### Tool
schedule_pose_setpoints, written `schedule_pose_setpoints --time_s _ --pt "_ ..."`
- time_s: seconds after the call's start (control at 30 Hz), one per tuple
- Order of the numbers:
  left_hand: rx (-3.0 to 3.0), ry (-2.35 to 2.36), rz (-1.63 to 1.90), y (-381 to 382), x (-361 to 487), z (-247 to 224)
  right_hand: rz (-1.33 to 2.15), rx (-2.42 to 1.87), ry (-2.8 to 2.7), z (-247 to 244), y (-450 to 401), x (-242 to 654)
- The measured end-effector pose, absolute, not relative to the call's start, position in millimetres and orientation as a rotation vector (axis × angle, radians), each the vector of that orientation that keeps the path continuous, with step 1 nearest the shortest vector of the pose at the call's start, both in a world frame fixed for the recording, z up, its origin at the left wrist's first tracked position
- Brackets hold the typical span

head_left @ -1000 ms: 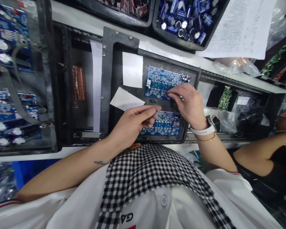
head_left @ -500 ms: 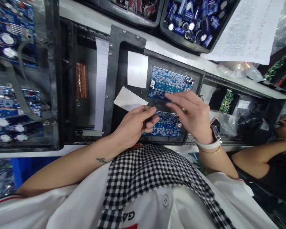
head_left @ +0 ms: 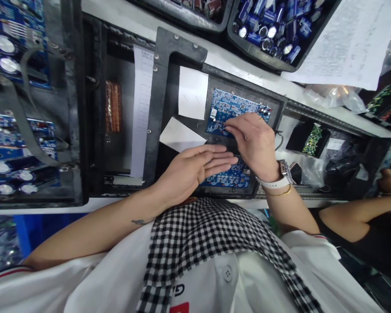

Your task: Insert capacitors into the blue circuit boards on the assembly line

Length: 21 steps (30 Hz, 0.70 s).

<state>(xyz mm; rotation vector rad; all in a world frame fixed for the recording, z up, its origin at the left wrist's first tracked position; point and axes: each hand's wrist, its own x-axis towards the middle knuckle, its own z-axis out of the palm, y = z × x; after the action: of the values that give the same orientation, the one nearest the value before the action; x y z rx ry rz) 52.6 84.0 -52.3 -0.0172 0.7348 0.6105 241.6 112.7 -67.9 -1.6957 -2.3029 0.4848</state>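
Observation:
Two blue circuit boards lie in a black frame (head_left: 164,87) in front of me. The fingers of my right hand (head_left: 256,141) are pinched together at the lower edge of the upper circuit board (head_left: 237,106); anything between the fingertips is too small to make out. My left hand (head_left: 195,171) is open, its fingers stretched out above the lower circuit board (head_left: 228,179), part of which both hands hide. Left of the boards are two white cards: an upright card (head_left: 193,92) and a slanted card (head_left: 181,134).
Black bins of blue capacitors (head_left: 269,28) and brown capacitors (head_left: 211,6) stand at the back. Filled boards with large capacitors (head_left: 26,176) sit in a frame at left. A printed sheet (head_left: 348,39) lies at back right, and another person's arm (head_left: 355,213) reaches in at right.
My left hand has gone from curled fingers to outstretched ones. My right hand has moved slightly left and its fingertips have closed together at the upper board. The view has shifted a little.

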Motion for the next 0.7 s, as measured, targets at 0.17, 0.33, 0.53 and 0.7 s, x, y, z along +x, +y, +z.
schedule_pose_setpoints --time_s 0.17,0.33,0.53,0.7 --pt "-0.072 0.778 0.647 83.9 49.6 -52.4 0.497 -1.682 -2.313 -67.2 110.3 239.7" --pt "-0.037 0.787 0.655 83.5 44.9 -49.7 0.444 -1.625 -2.424 -72.2 112.2 243.9" --pt "0.106 0.708 0.575 75.0 35.3 -47.8 0.657 -1.506 -2.293 -44.3 97.8 238.7" --pt "0.334 0.62 0.474 55.0 39.7 -37.6 1.142 -1.459 -1.943 -11.8 48.1 231.4"
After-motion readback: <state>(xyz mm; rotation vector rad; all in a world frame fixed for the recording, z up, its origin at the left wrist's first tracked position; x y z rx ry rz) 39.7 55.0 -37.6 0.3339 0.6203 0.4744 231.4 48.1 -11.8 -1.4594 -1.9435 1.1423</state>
